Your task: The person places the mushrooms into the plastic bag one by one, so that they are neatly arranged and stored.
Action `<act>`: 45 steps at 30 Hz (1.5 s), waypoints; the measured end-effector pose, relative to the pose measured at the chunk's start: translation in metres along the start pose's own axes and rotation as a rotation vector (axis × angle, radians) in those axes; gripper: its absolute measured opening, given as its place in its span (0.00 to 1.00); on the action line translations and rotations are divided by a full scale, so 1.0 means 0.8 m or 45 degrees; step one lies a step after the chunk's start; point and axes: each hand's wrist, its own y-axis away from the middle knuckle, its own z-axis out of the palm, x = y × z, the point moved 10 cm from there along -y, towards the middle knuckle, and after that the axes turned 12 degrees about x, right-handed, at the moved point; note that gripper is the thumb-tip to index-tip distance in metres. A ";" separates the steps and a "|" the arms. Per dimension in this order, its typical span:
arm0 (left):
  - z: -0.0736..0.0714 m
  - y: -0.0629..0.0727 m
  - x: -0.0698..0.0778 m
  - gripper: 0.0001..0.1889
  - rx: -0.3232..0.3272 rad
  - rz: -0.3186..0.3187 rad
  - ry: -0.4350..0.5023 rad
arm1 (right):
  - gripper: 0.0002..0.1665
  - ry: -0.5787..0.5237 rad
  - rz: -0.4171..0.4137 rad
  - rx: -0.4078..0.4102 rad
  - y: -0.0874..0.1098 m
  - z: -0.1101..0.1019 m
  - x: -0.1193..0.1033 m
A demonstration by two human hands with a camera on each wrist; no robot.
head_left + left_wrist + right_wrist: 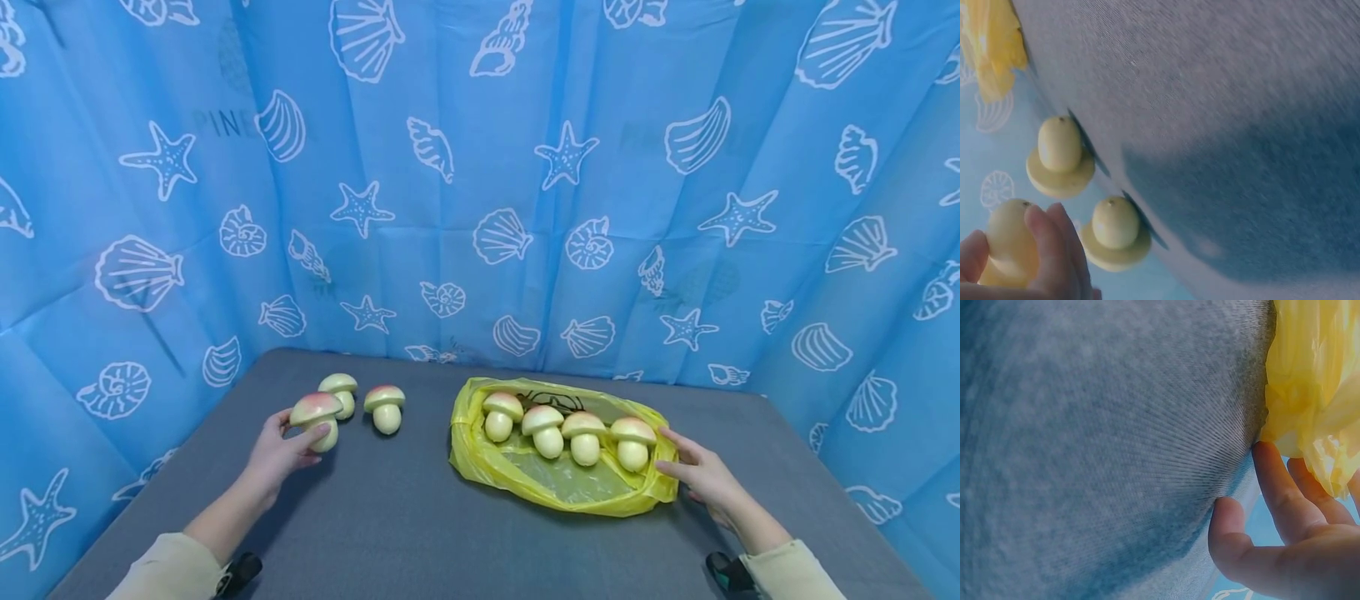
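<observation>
My left hand [281, 450] grips a toy mushroom [315, 410] with a pink-tinged pale green cap. In the left wrist view the thumb and fingers lie around that mushroom's stem [1013, 234]. Just behind it stand two more toy mushrooms, one partly hidden [339, 392] and one in full view [386, 408]. With fingers spread and fairly straight, my right hand [708, 477] touches the right rim of a yellow plastic bag [517, 486]. Several like mushrooms lie in a row inside the bag, the rightmost [632, 442] beside my fingertips. Yellow plastic [1304, 375] overlaps some fingers [1282, 490] in the right wrist view.
A grey cloth-covered table [420, 533] lies under everything. Around its back and sides hangs a blue curtain [465, 183] printed with white shells and starfish. The bag's mouth faces up, wide, with its edge rolled outward.
</observation>
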 end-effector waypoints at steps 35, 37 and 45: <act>0.081 0.037 0.023 0.43 -0.174 0.099 0.064 | 0.46 -0.013 0.008 0.005 -0.001 0.002 0.004; 0.084 0.038 0.023 0.42 -0.177 0.098 0.073 | 0.46 -0.012 0.021 0.010 -0.001 0.002 0.004; 0.102 0.044 0.028 0.42 -0.212 0.097 0.081 | 0.45 -0.027 0.005 0.009 0.003 0.001 -0.003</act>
